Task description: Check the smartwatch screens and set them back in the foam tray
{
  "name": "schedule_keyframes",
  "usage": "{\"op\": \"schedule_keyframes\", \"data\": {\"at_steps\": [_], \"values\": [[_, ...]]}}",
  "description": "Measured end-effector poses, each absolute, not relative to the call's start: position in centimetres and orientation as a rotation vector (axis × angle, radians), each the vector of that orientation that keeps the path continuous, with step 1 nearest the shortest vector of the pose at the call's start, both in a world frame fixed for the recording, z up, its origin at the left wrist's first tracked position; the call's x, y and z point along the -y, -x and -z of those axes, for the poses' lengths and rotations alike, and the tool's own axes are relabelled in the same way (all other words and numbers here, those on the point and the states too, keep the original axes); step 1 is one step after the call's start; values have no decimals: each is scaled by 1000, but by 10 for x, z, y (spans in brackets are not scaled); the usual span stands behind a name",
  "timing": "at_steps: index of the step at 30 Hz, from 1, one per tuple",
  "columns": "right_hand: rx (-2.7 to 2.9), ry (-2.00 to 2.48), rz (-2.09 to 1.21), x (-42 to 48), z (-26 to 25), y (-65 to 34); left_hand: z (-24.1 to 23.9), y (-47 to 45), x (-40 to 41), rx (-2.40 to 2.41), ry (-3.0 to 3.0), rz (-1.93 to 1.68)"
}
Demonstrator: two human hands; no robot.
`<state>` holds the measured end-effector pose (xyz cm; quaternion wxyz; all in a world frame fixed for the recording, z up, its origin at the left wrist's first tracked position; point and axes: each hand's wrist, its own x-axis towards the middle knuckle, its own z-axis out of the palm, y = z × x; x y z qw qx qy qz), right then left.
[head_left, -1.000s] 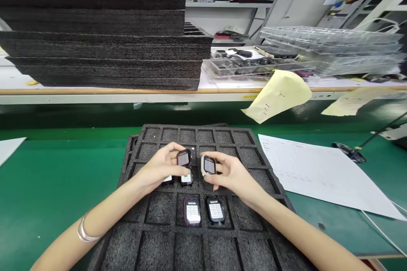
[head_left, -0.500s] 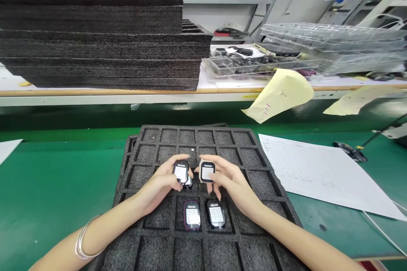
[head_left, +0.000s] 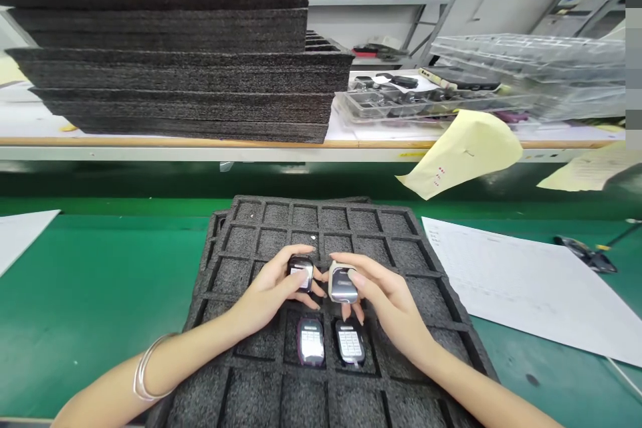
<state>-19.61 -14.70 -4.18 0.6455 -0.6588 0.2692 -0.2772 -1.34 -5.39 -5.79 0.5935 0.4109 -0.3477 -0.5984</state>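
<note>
Light bright and even across your worktop (head_left: 125,294), seemingly from above. Deep shadow under the shelf (head_left: 200,154); faint pale reflections on the green panel (head_left: 321,180) there. Glare greys out the pale-rimmed device (head_left: 344,286) in your right hand (head_left: 396,304); the purple-rimmed device (head_left: 311,342) burns white low on its screen. Clear trays (head_left: 542,67) look smeary. Print on your white sheet (head_left: 526,291) too soft to read. Wide-angle stretch toward the edges; blocky colour patches, upper right.

Black device (head_left: 297,267) — beige-cased device (head_left: 343,289)
</note>
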Motion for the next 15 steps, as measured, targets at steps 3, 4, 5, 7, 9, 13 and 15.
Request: {"op": "schedule_keyframes", "data": {"at_steps": [3,4,5,7,9,13,15], "values": [[-592,1494,656,147,42,198,57,13,53,848,-966,1366],[-586,1493,661,147,42,199,57,12,53,854,-968,1362],[-582,1491,666,146,43,200,57,12,53,854,-969,1359],[-575,1488,671,146,43,201,56,12,53,834,-954,1361],[-567,1479,670,146,43,201,56,11,53,793,-915,1376],[-549,1438,665,145,40,202,56,11,52,725,-858,1397],[-548,1423,662,145,40,201,56,11,51,715,-859,1399]]}}
